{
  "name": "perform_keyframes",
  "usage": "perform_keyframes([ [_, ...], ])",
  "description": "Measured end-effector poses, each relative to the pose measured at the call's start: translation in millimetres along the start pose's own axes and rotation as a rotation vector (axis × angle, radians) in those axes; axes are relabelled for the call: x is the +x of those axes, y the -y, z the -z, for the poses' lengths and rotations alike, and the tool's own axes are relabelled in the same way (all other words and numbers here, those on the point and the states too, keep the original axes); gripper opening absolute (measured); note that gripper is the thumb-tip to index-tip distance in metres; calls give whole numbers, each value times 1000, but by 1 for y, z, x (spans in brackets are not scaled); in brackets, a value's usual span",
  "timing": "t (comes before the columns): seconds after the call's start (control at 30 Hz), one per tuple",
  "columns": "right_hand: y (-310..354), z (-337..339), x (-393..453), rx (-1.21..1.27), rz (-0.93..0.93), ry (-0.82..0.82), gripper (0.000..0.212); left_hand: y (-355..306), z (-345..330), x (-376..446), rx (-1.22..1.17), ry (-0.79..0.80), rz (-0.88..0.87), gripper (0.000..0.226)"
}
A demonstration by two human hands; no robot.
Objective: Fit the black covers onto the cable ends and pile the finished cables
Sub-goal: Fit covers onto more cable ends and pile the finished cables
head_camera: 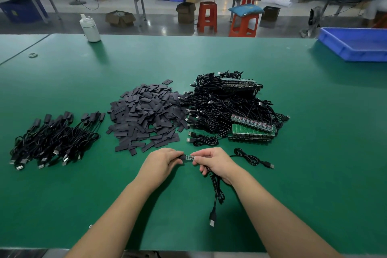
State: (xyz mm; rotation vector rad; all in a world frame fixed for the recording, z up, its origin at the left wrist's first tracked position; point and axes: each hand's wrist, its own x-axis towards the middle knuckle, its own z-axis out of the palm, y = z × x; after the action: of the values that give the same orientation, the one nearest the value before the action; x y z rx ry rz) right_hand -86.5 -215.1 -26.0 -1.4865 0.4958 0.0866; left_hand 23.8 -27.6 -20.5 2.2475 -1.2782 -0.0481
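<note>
item, nearest: a black cable (215, 190) is trailed toward the desk edge, its usb plug lying free on the green desk (314, 111).

item: the right hand (213, 163) is closed in a pinch on the cable's board end, a small green circuit board (190, 157) showing between the two hands.

item: the left hand (161, 161) is closed in a pinch on a black cover (181, 156), which is held at the board's left tip and appears partly started over it.

handling note: the step is judged best done with the cover kept in line with the board and slid straight on, the board being steadied close behind its exposed part so the wire joint is not bent.

item, just right: a second loose cable (251, 158) is laid on the desk.

item, beyond the hands: a heap of loose covers (144, 113) is placed centre; a pile of finished cables (54, 140) is kept to the left; a tangle of unfinished cables with board strips (236, 107) is kept to the right.

item, far: a white bottle (90, 28) and a blue tray (356, 44), cut off at the frame edge, are noted.

not determinable: how far the cover is seated is hidden by the fingers; the board's components are too small to make out.
</note>
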Motion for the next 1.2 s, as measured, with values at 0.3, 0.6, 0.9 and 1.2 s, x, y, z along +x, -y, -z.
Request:
perform_keyframes([
  [0.3,-2,0,0,-32,0,5,19,-4,2,3,13,54,-19,22],
  [0.6,0,0,0,0,-8,16,18,-16,5,9,33,109,-61,24],
  [0.9,0,-2,1,-18,-29,28,23,-19,1,11,-15,121,-44,25],
  [1.2,3,-2,0,-37,-50,73,26,-15,-2,5,-103,60,-28,20],
])
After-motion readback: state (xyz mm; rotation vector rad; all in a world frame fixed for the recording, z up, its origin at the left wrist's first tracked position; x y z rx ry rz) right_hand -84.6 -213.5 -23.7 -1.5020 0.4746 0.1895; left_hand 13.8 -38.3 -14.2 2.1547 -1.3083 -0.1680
